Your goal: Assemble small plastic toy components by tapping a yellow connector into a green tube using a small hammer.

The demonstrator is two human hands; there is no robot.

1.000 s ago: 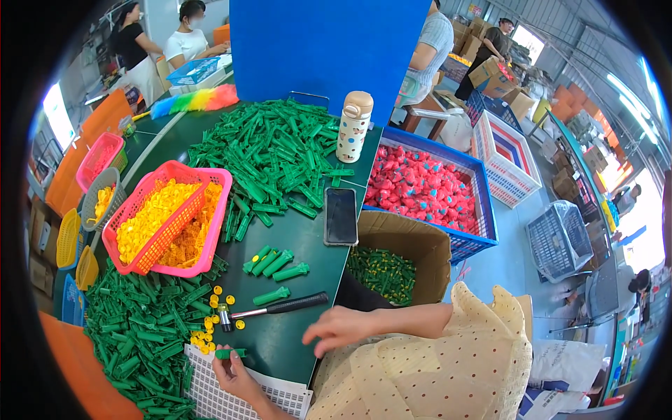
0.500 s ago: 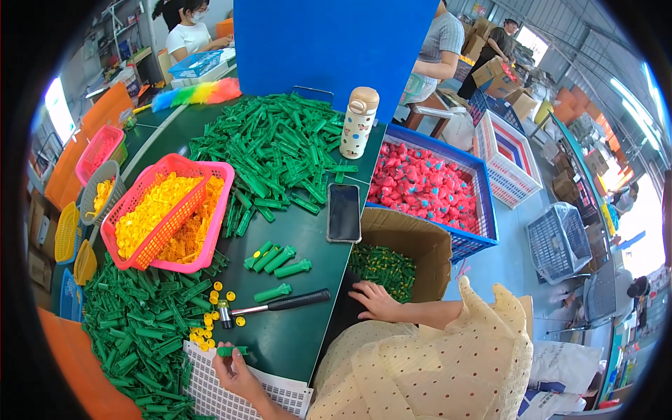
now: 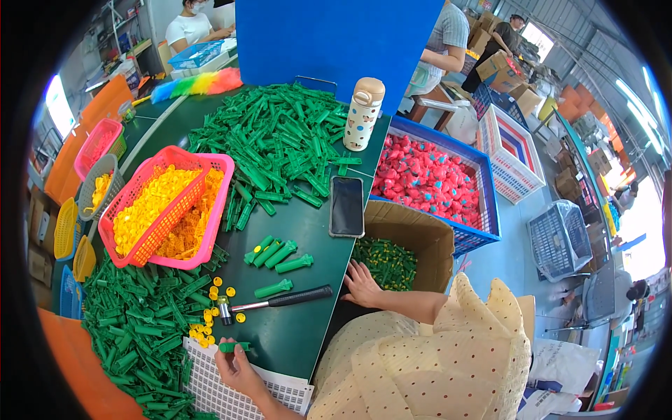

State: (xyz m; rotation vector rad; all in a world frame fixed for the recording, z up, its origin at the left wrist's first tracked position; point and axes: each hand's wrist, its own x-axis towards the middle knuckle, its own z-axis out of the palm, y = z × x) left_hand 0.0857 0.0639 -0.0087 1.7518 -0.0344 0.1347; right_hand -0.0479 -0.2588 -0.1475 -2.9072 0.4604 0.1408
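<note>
My left hand pinches a short green plastic tube between thumb and fingers, above a white printed sheet. Just beyond lie small yellow round caps and a hammer with a black grip. Several green tubes lie apart on the table past the hammer. My right hand rests with fingers spread on dark cloth at the table's edge, holding nothing. Beside it stands a cardboard box containing green pieces with yellow ends.
Green parts are heaped at left and at the back. A pink basket holds yellow pieces. A phone and a bottle stand near the right edge. A blue crate holds red pieces. Other people work beyond.
My right hand has shifted slightly up and left, its fingers more spread. The green tube in my left hand has turned a little. The whole view has shifted slightly.
</note>
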